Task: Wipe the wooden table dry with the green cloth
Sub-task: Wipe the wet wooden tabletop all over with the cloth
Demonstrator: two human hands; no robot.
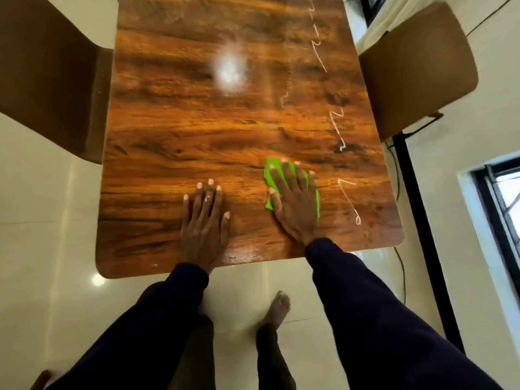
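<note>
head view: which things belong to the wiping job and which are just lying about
Job: green cloth under right hand; wooden table; pale streaks near its right edge; left hand flat on it.
Lying about: left brown chair; right brown chair; black floor cable.

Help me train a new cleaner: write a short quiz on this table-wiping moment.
1. Which hand lies flat on the green cloth?
2. True or false: the left hand rests bare on the wooden table.
3. The pale squiggly streaks run along the table's: A) near edge, B) right side, C) left side.
Key: 1) the right hand; 2) true; 3) B.
</note>
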